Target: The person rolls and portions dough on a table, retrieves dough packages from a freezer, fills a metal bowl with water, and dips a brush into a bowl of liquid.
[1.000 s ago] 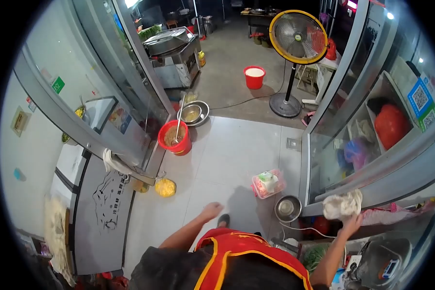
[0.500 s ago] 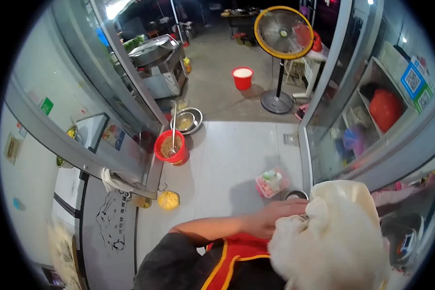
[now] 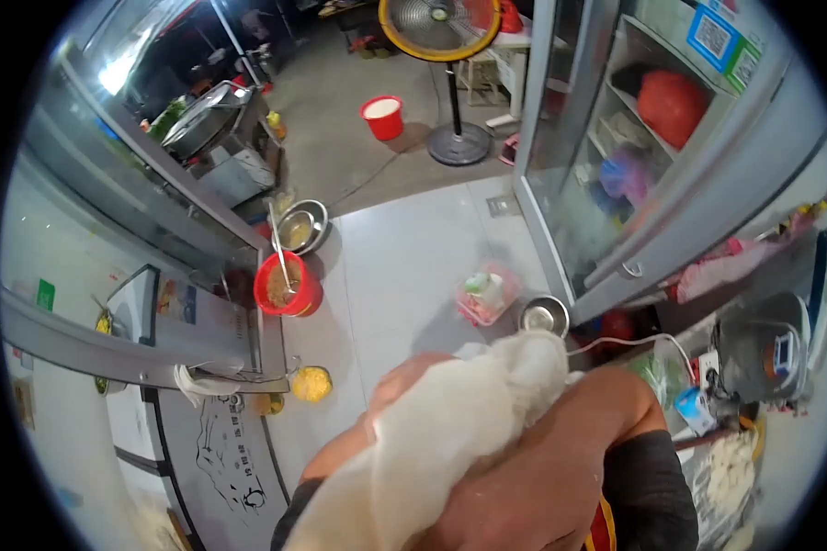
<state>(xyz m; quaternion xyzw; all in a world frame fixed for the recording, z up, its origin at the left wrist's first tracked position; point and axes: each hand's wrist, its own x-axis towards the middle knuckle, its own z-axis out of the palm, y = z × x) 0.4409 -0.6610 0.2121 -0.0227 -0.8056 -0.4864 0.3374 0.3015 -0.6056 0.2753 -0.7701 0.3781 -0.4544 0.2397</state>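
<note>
A large cream-white dough-like mass (image 3: 450,404), soft and twisted, stretches across the front of my body from its wrinkled far end down to the lower left. Behind its upper left side, my left hand (image 3: 402,378) is closed against it, with most of the fingers hidden. My right hand (image 3: 515,496) is close to the camera and overlaps the mass on its right side; its fingers do not show. Beyond the mass, a steel bowl (image 3: 544,318) and a clear plastic tub (image 3: 487,296) with pinkish contents stand on the tiles.
Left on the floor are a red bucket (image 3: 305,292) of brown mixture, steel basins (image 3: 314,230) and a bag of yellow food (image 3: 311,384). Glass doors (image 3: 560,165) flank the opening. Outside stand a fan (image 3: 455,92) and a red bucket (image 3: 383,124). Right is a cluttered counter (image 3: 698,491).
The cream-white mass has swung from the right to the front and left of my body. My right arm has come into view. The camera view has turned right.
</note>
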